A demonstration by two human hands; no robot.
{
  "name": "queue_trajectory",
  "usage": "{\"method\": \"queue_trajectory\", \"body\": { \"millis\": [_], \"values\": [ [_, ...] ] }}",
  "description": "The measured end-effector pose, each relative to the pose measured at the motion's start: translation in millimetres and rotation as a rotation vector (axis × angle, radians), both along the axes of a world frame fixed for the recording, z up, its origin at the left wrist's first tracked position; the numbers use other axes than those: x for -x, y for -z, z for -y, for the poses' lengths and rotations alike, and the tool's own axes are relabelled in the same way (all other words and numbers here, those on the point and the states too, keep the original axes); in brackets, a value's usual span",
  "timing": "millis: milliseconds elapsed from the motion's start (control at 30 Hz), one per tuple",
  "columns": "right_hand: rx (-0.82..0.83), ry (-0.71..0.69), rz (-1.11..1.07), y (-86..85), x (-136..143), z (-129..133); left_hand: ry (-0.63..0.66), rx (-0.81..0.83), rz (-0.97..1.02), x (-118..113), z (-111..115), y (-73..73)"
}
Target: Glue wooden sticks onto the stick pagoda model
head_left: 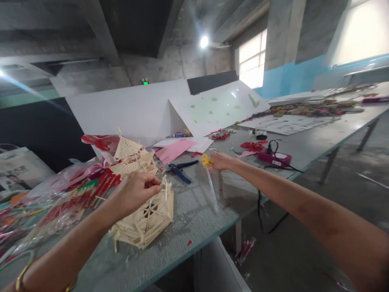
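Hexagonal lattice model of pale thin sticks, lying on the near part of the table, with spoke-like struts meeting inside its openwork face. The left hand is over its upper edge, fingers curled and thumb close to the forefinger—probably to steady the work or place a piece, though whether a stick is pinched there cannot be told. Well apart from it, the right hand is closed around a yellow tool (apparently a glue gun); a smooth, translucent rod slants down from it, seemingly its glue stick. Behind the left hand stands a peaked, roof-like stick piece, its sticks fanning from the apex. Between the hands lie blue-handled pliers, presumably kept within reach, and beyond them flat pink paper. At left, crinkled clear plastic covers red packets; at right, a glossy purple power strip—set near the edge, perhaps for its cable.
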State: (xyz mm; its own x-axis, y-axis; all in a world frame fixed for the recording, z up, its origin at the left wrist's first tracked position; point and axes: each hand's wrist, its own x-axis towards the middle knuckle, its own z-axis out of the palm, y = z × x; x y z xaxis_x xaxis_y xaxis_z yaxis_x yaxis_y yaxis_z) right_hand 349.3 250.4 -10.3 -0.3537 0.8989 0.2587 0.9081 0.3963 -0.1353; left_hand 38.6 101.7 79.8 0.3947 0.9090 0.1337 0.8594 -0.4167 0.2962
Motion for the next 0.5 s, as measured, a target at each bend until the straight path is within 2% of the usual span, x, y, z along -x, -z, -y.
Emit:
{"method": "queue_trajectory", "body": {
  "millis": [100, 200, 367, 500],
  "values": [
    [-0.052, -0.056, -0.076, -17.7, 2, 21, -0.029, -0.027, 0.036, -1, 0, -0.6],
    [-0.057, -0.19, -0.171, -33.6, 11, 54, -0.031, -0.057, 0.079, -6, -1, 0.5],
    [0.239, -0.56, -0.644, -41.9, 31, 105, -0.049, -0.118, 0.135, -13, 1, 2.2],
    [0.339, -0.663, -0.742, -44.8, 40, 123, -0.061, -0.129, 0.163, -10, 4, 3.9]
  ]
}}
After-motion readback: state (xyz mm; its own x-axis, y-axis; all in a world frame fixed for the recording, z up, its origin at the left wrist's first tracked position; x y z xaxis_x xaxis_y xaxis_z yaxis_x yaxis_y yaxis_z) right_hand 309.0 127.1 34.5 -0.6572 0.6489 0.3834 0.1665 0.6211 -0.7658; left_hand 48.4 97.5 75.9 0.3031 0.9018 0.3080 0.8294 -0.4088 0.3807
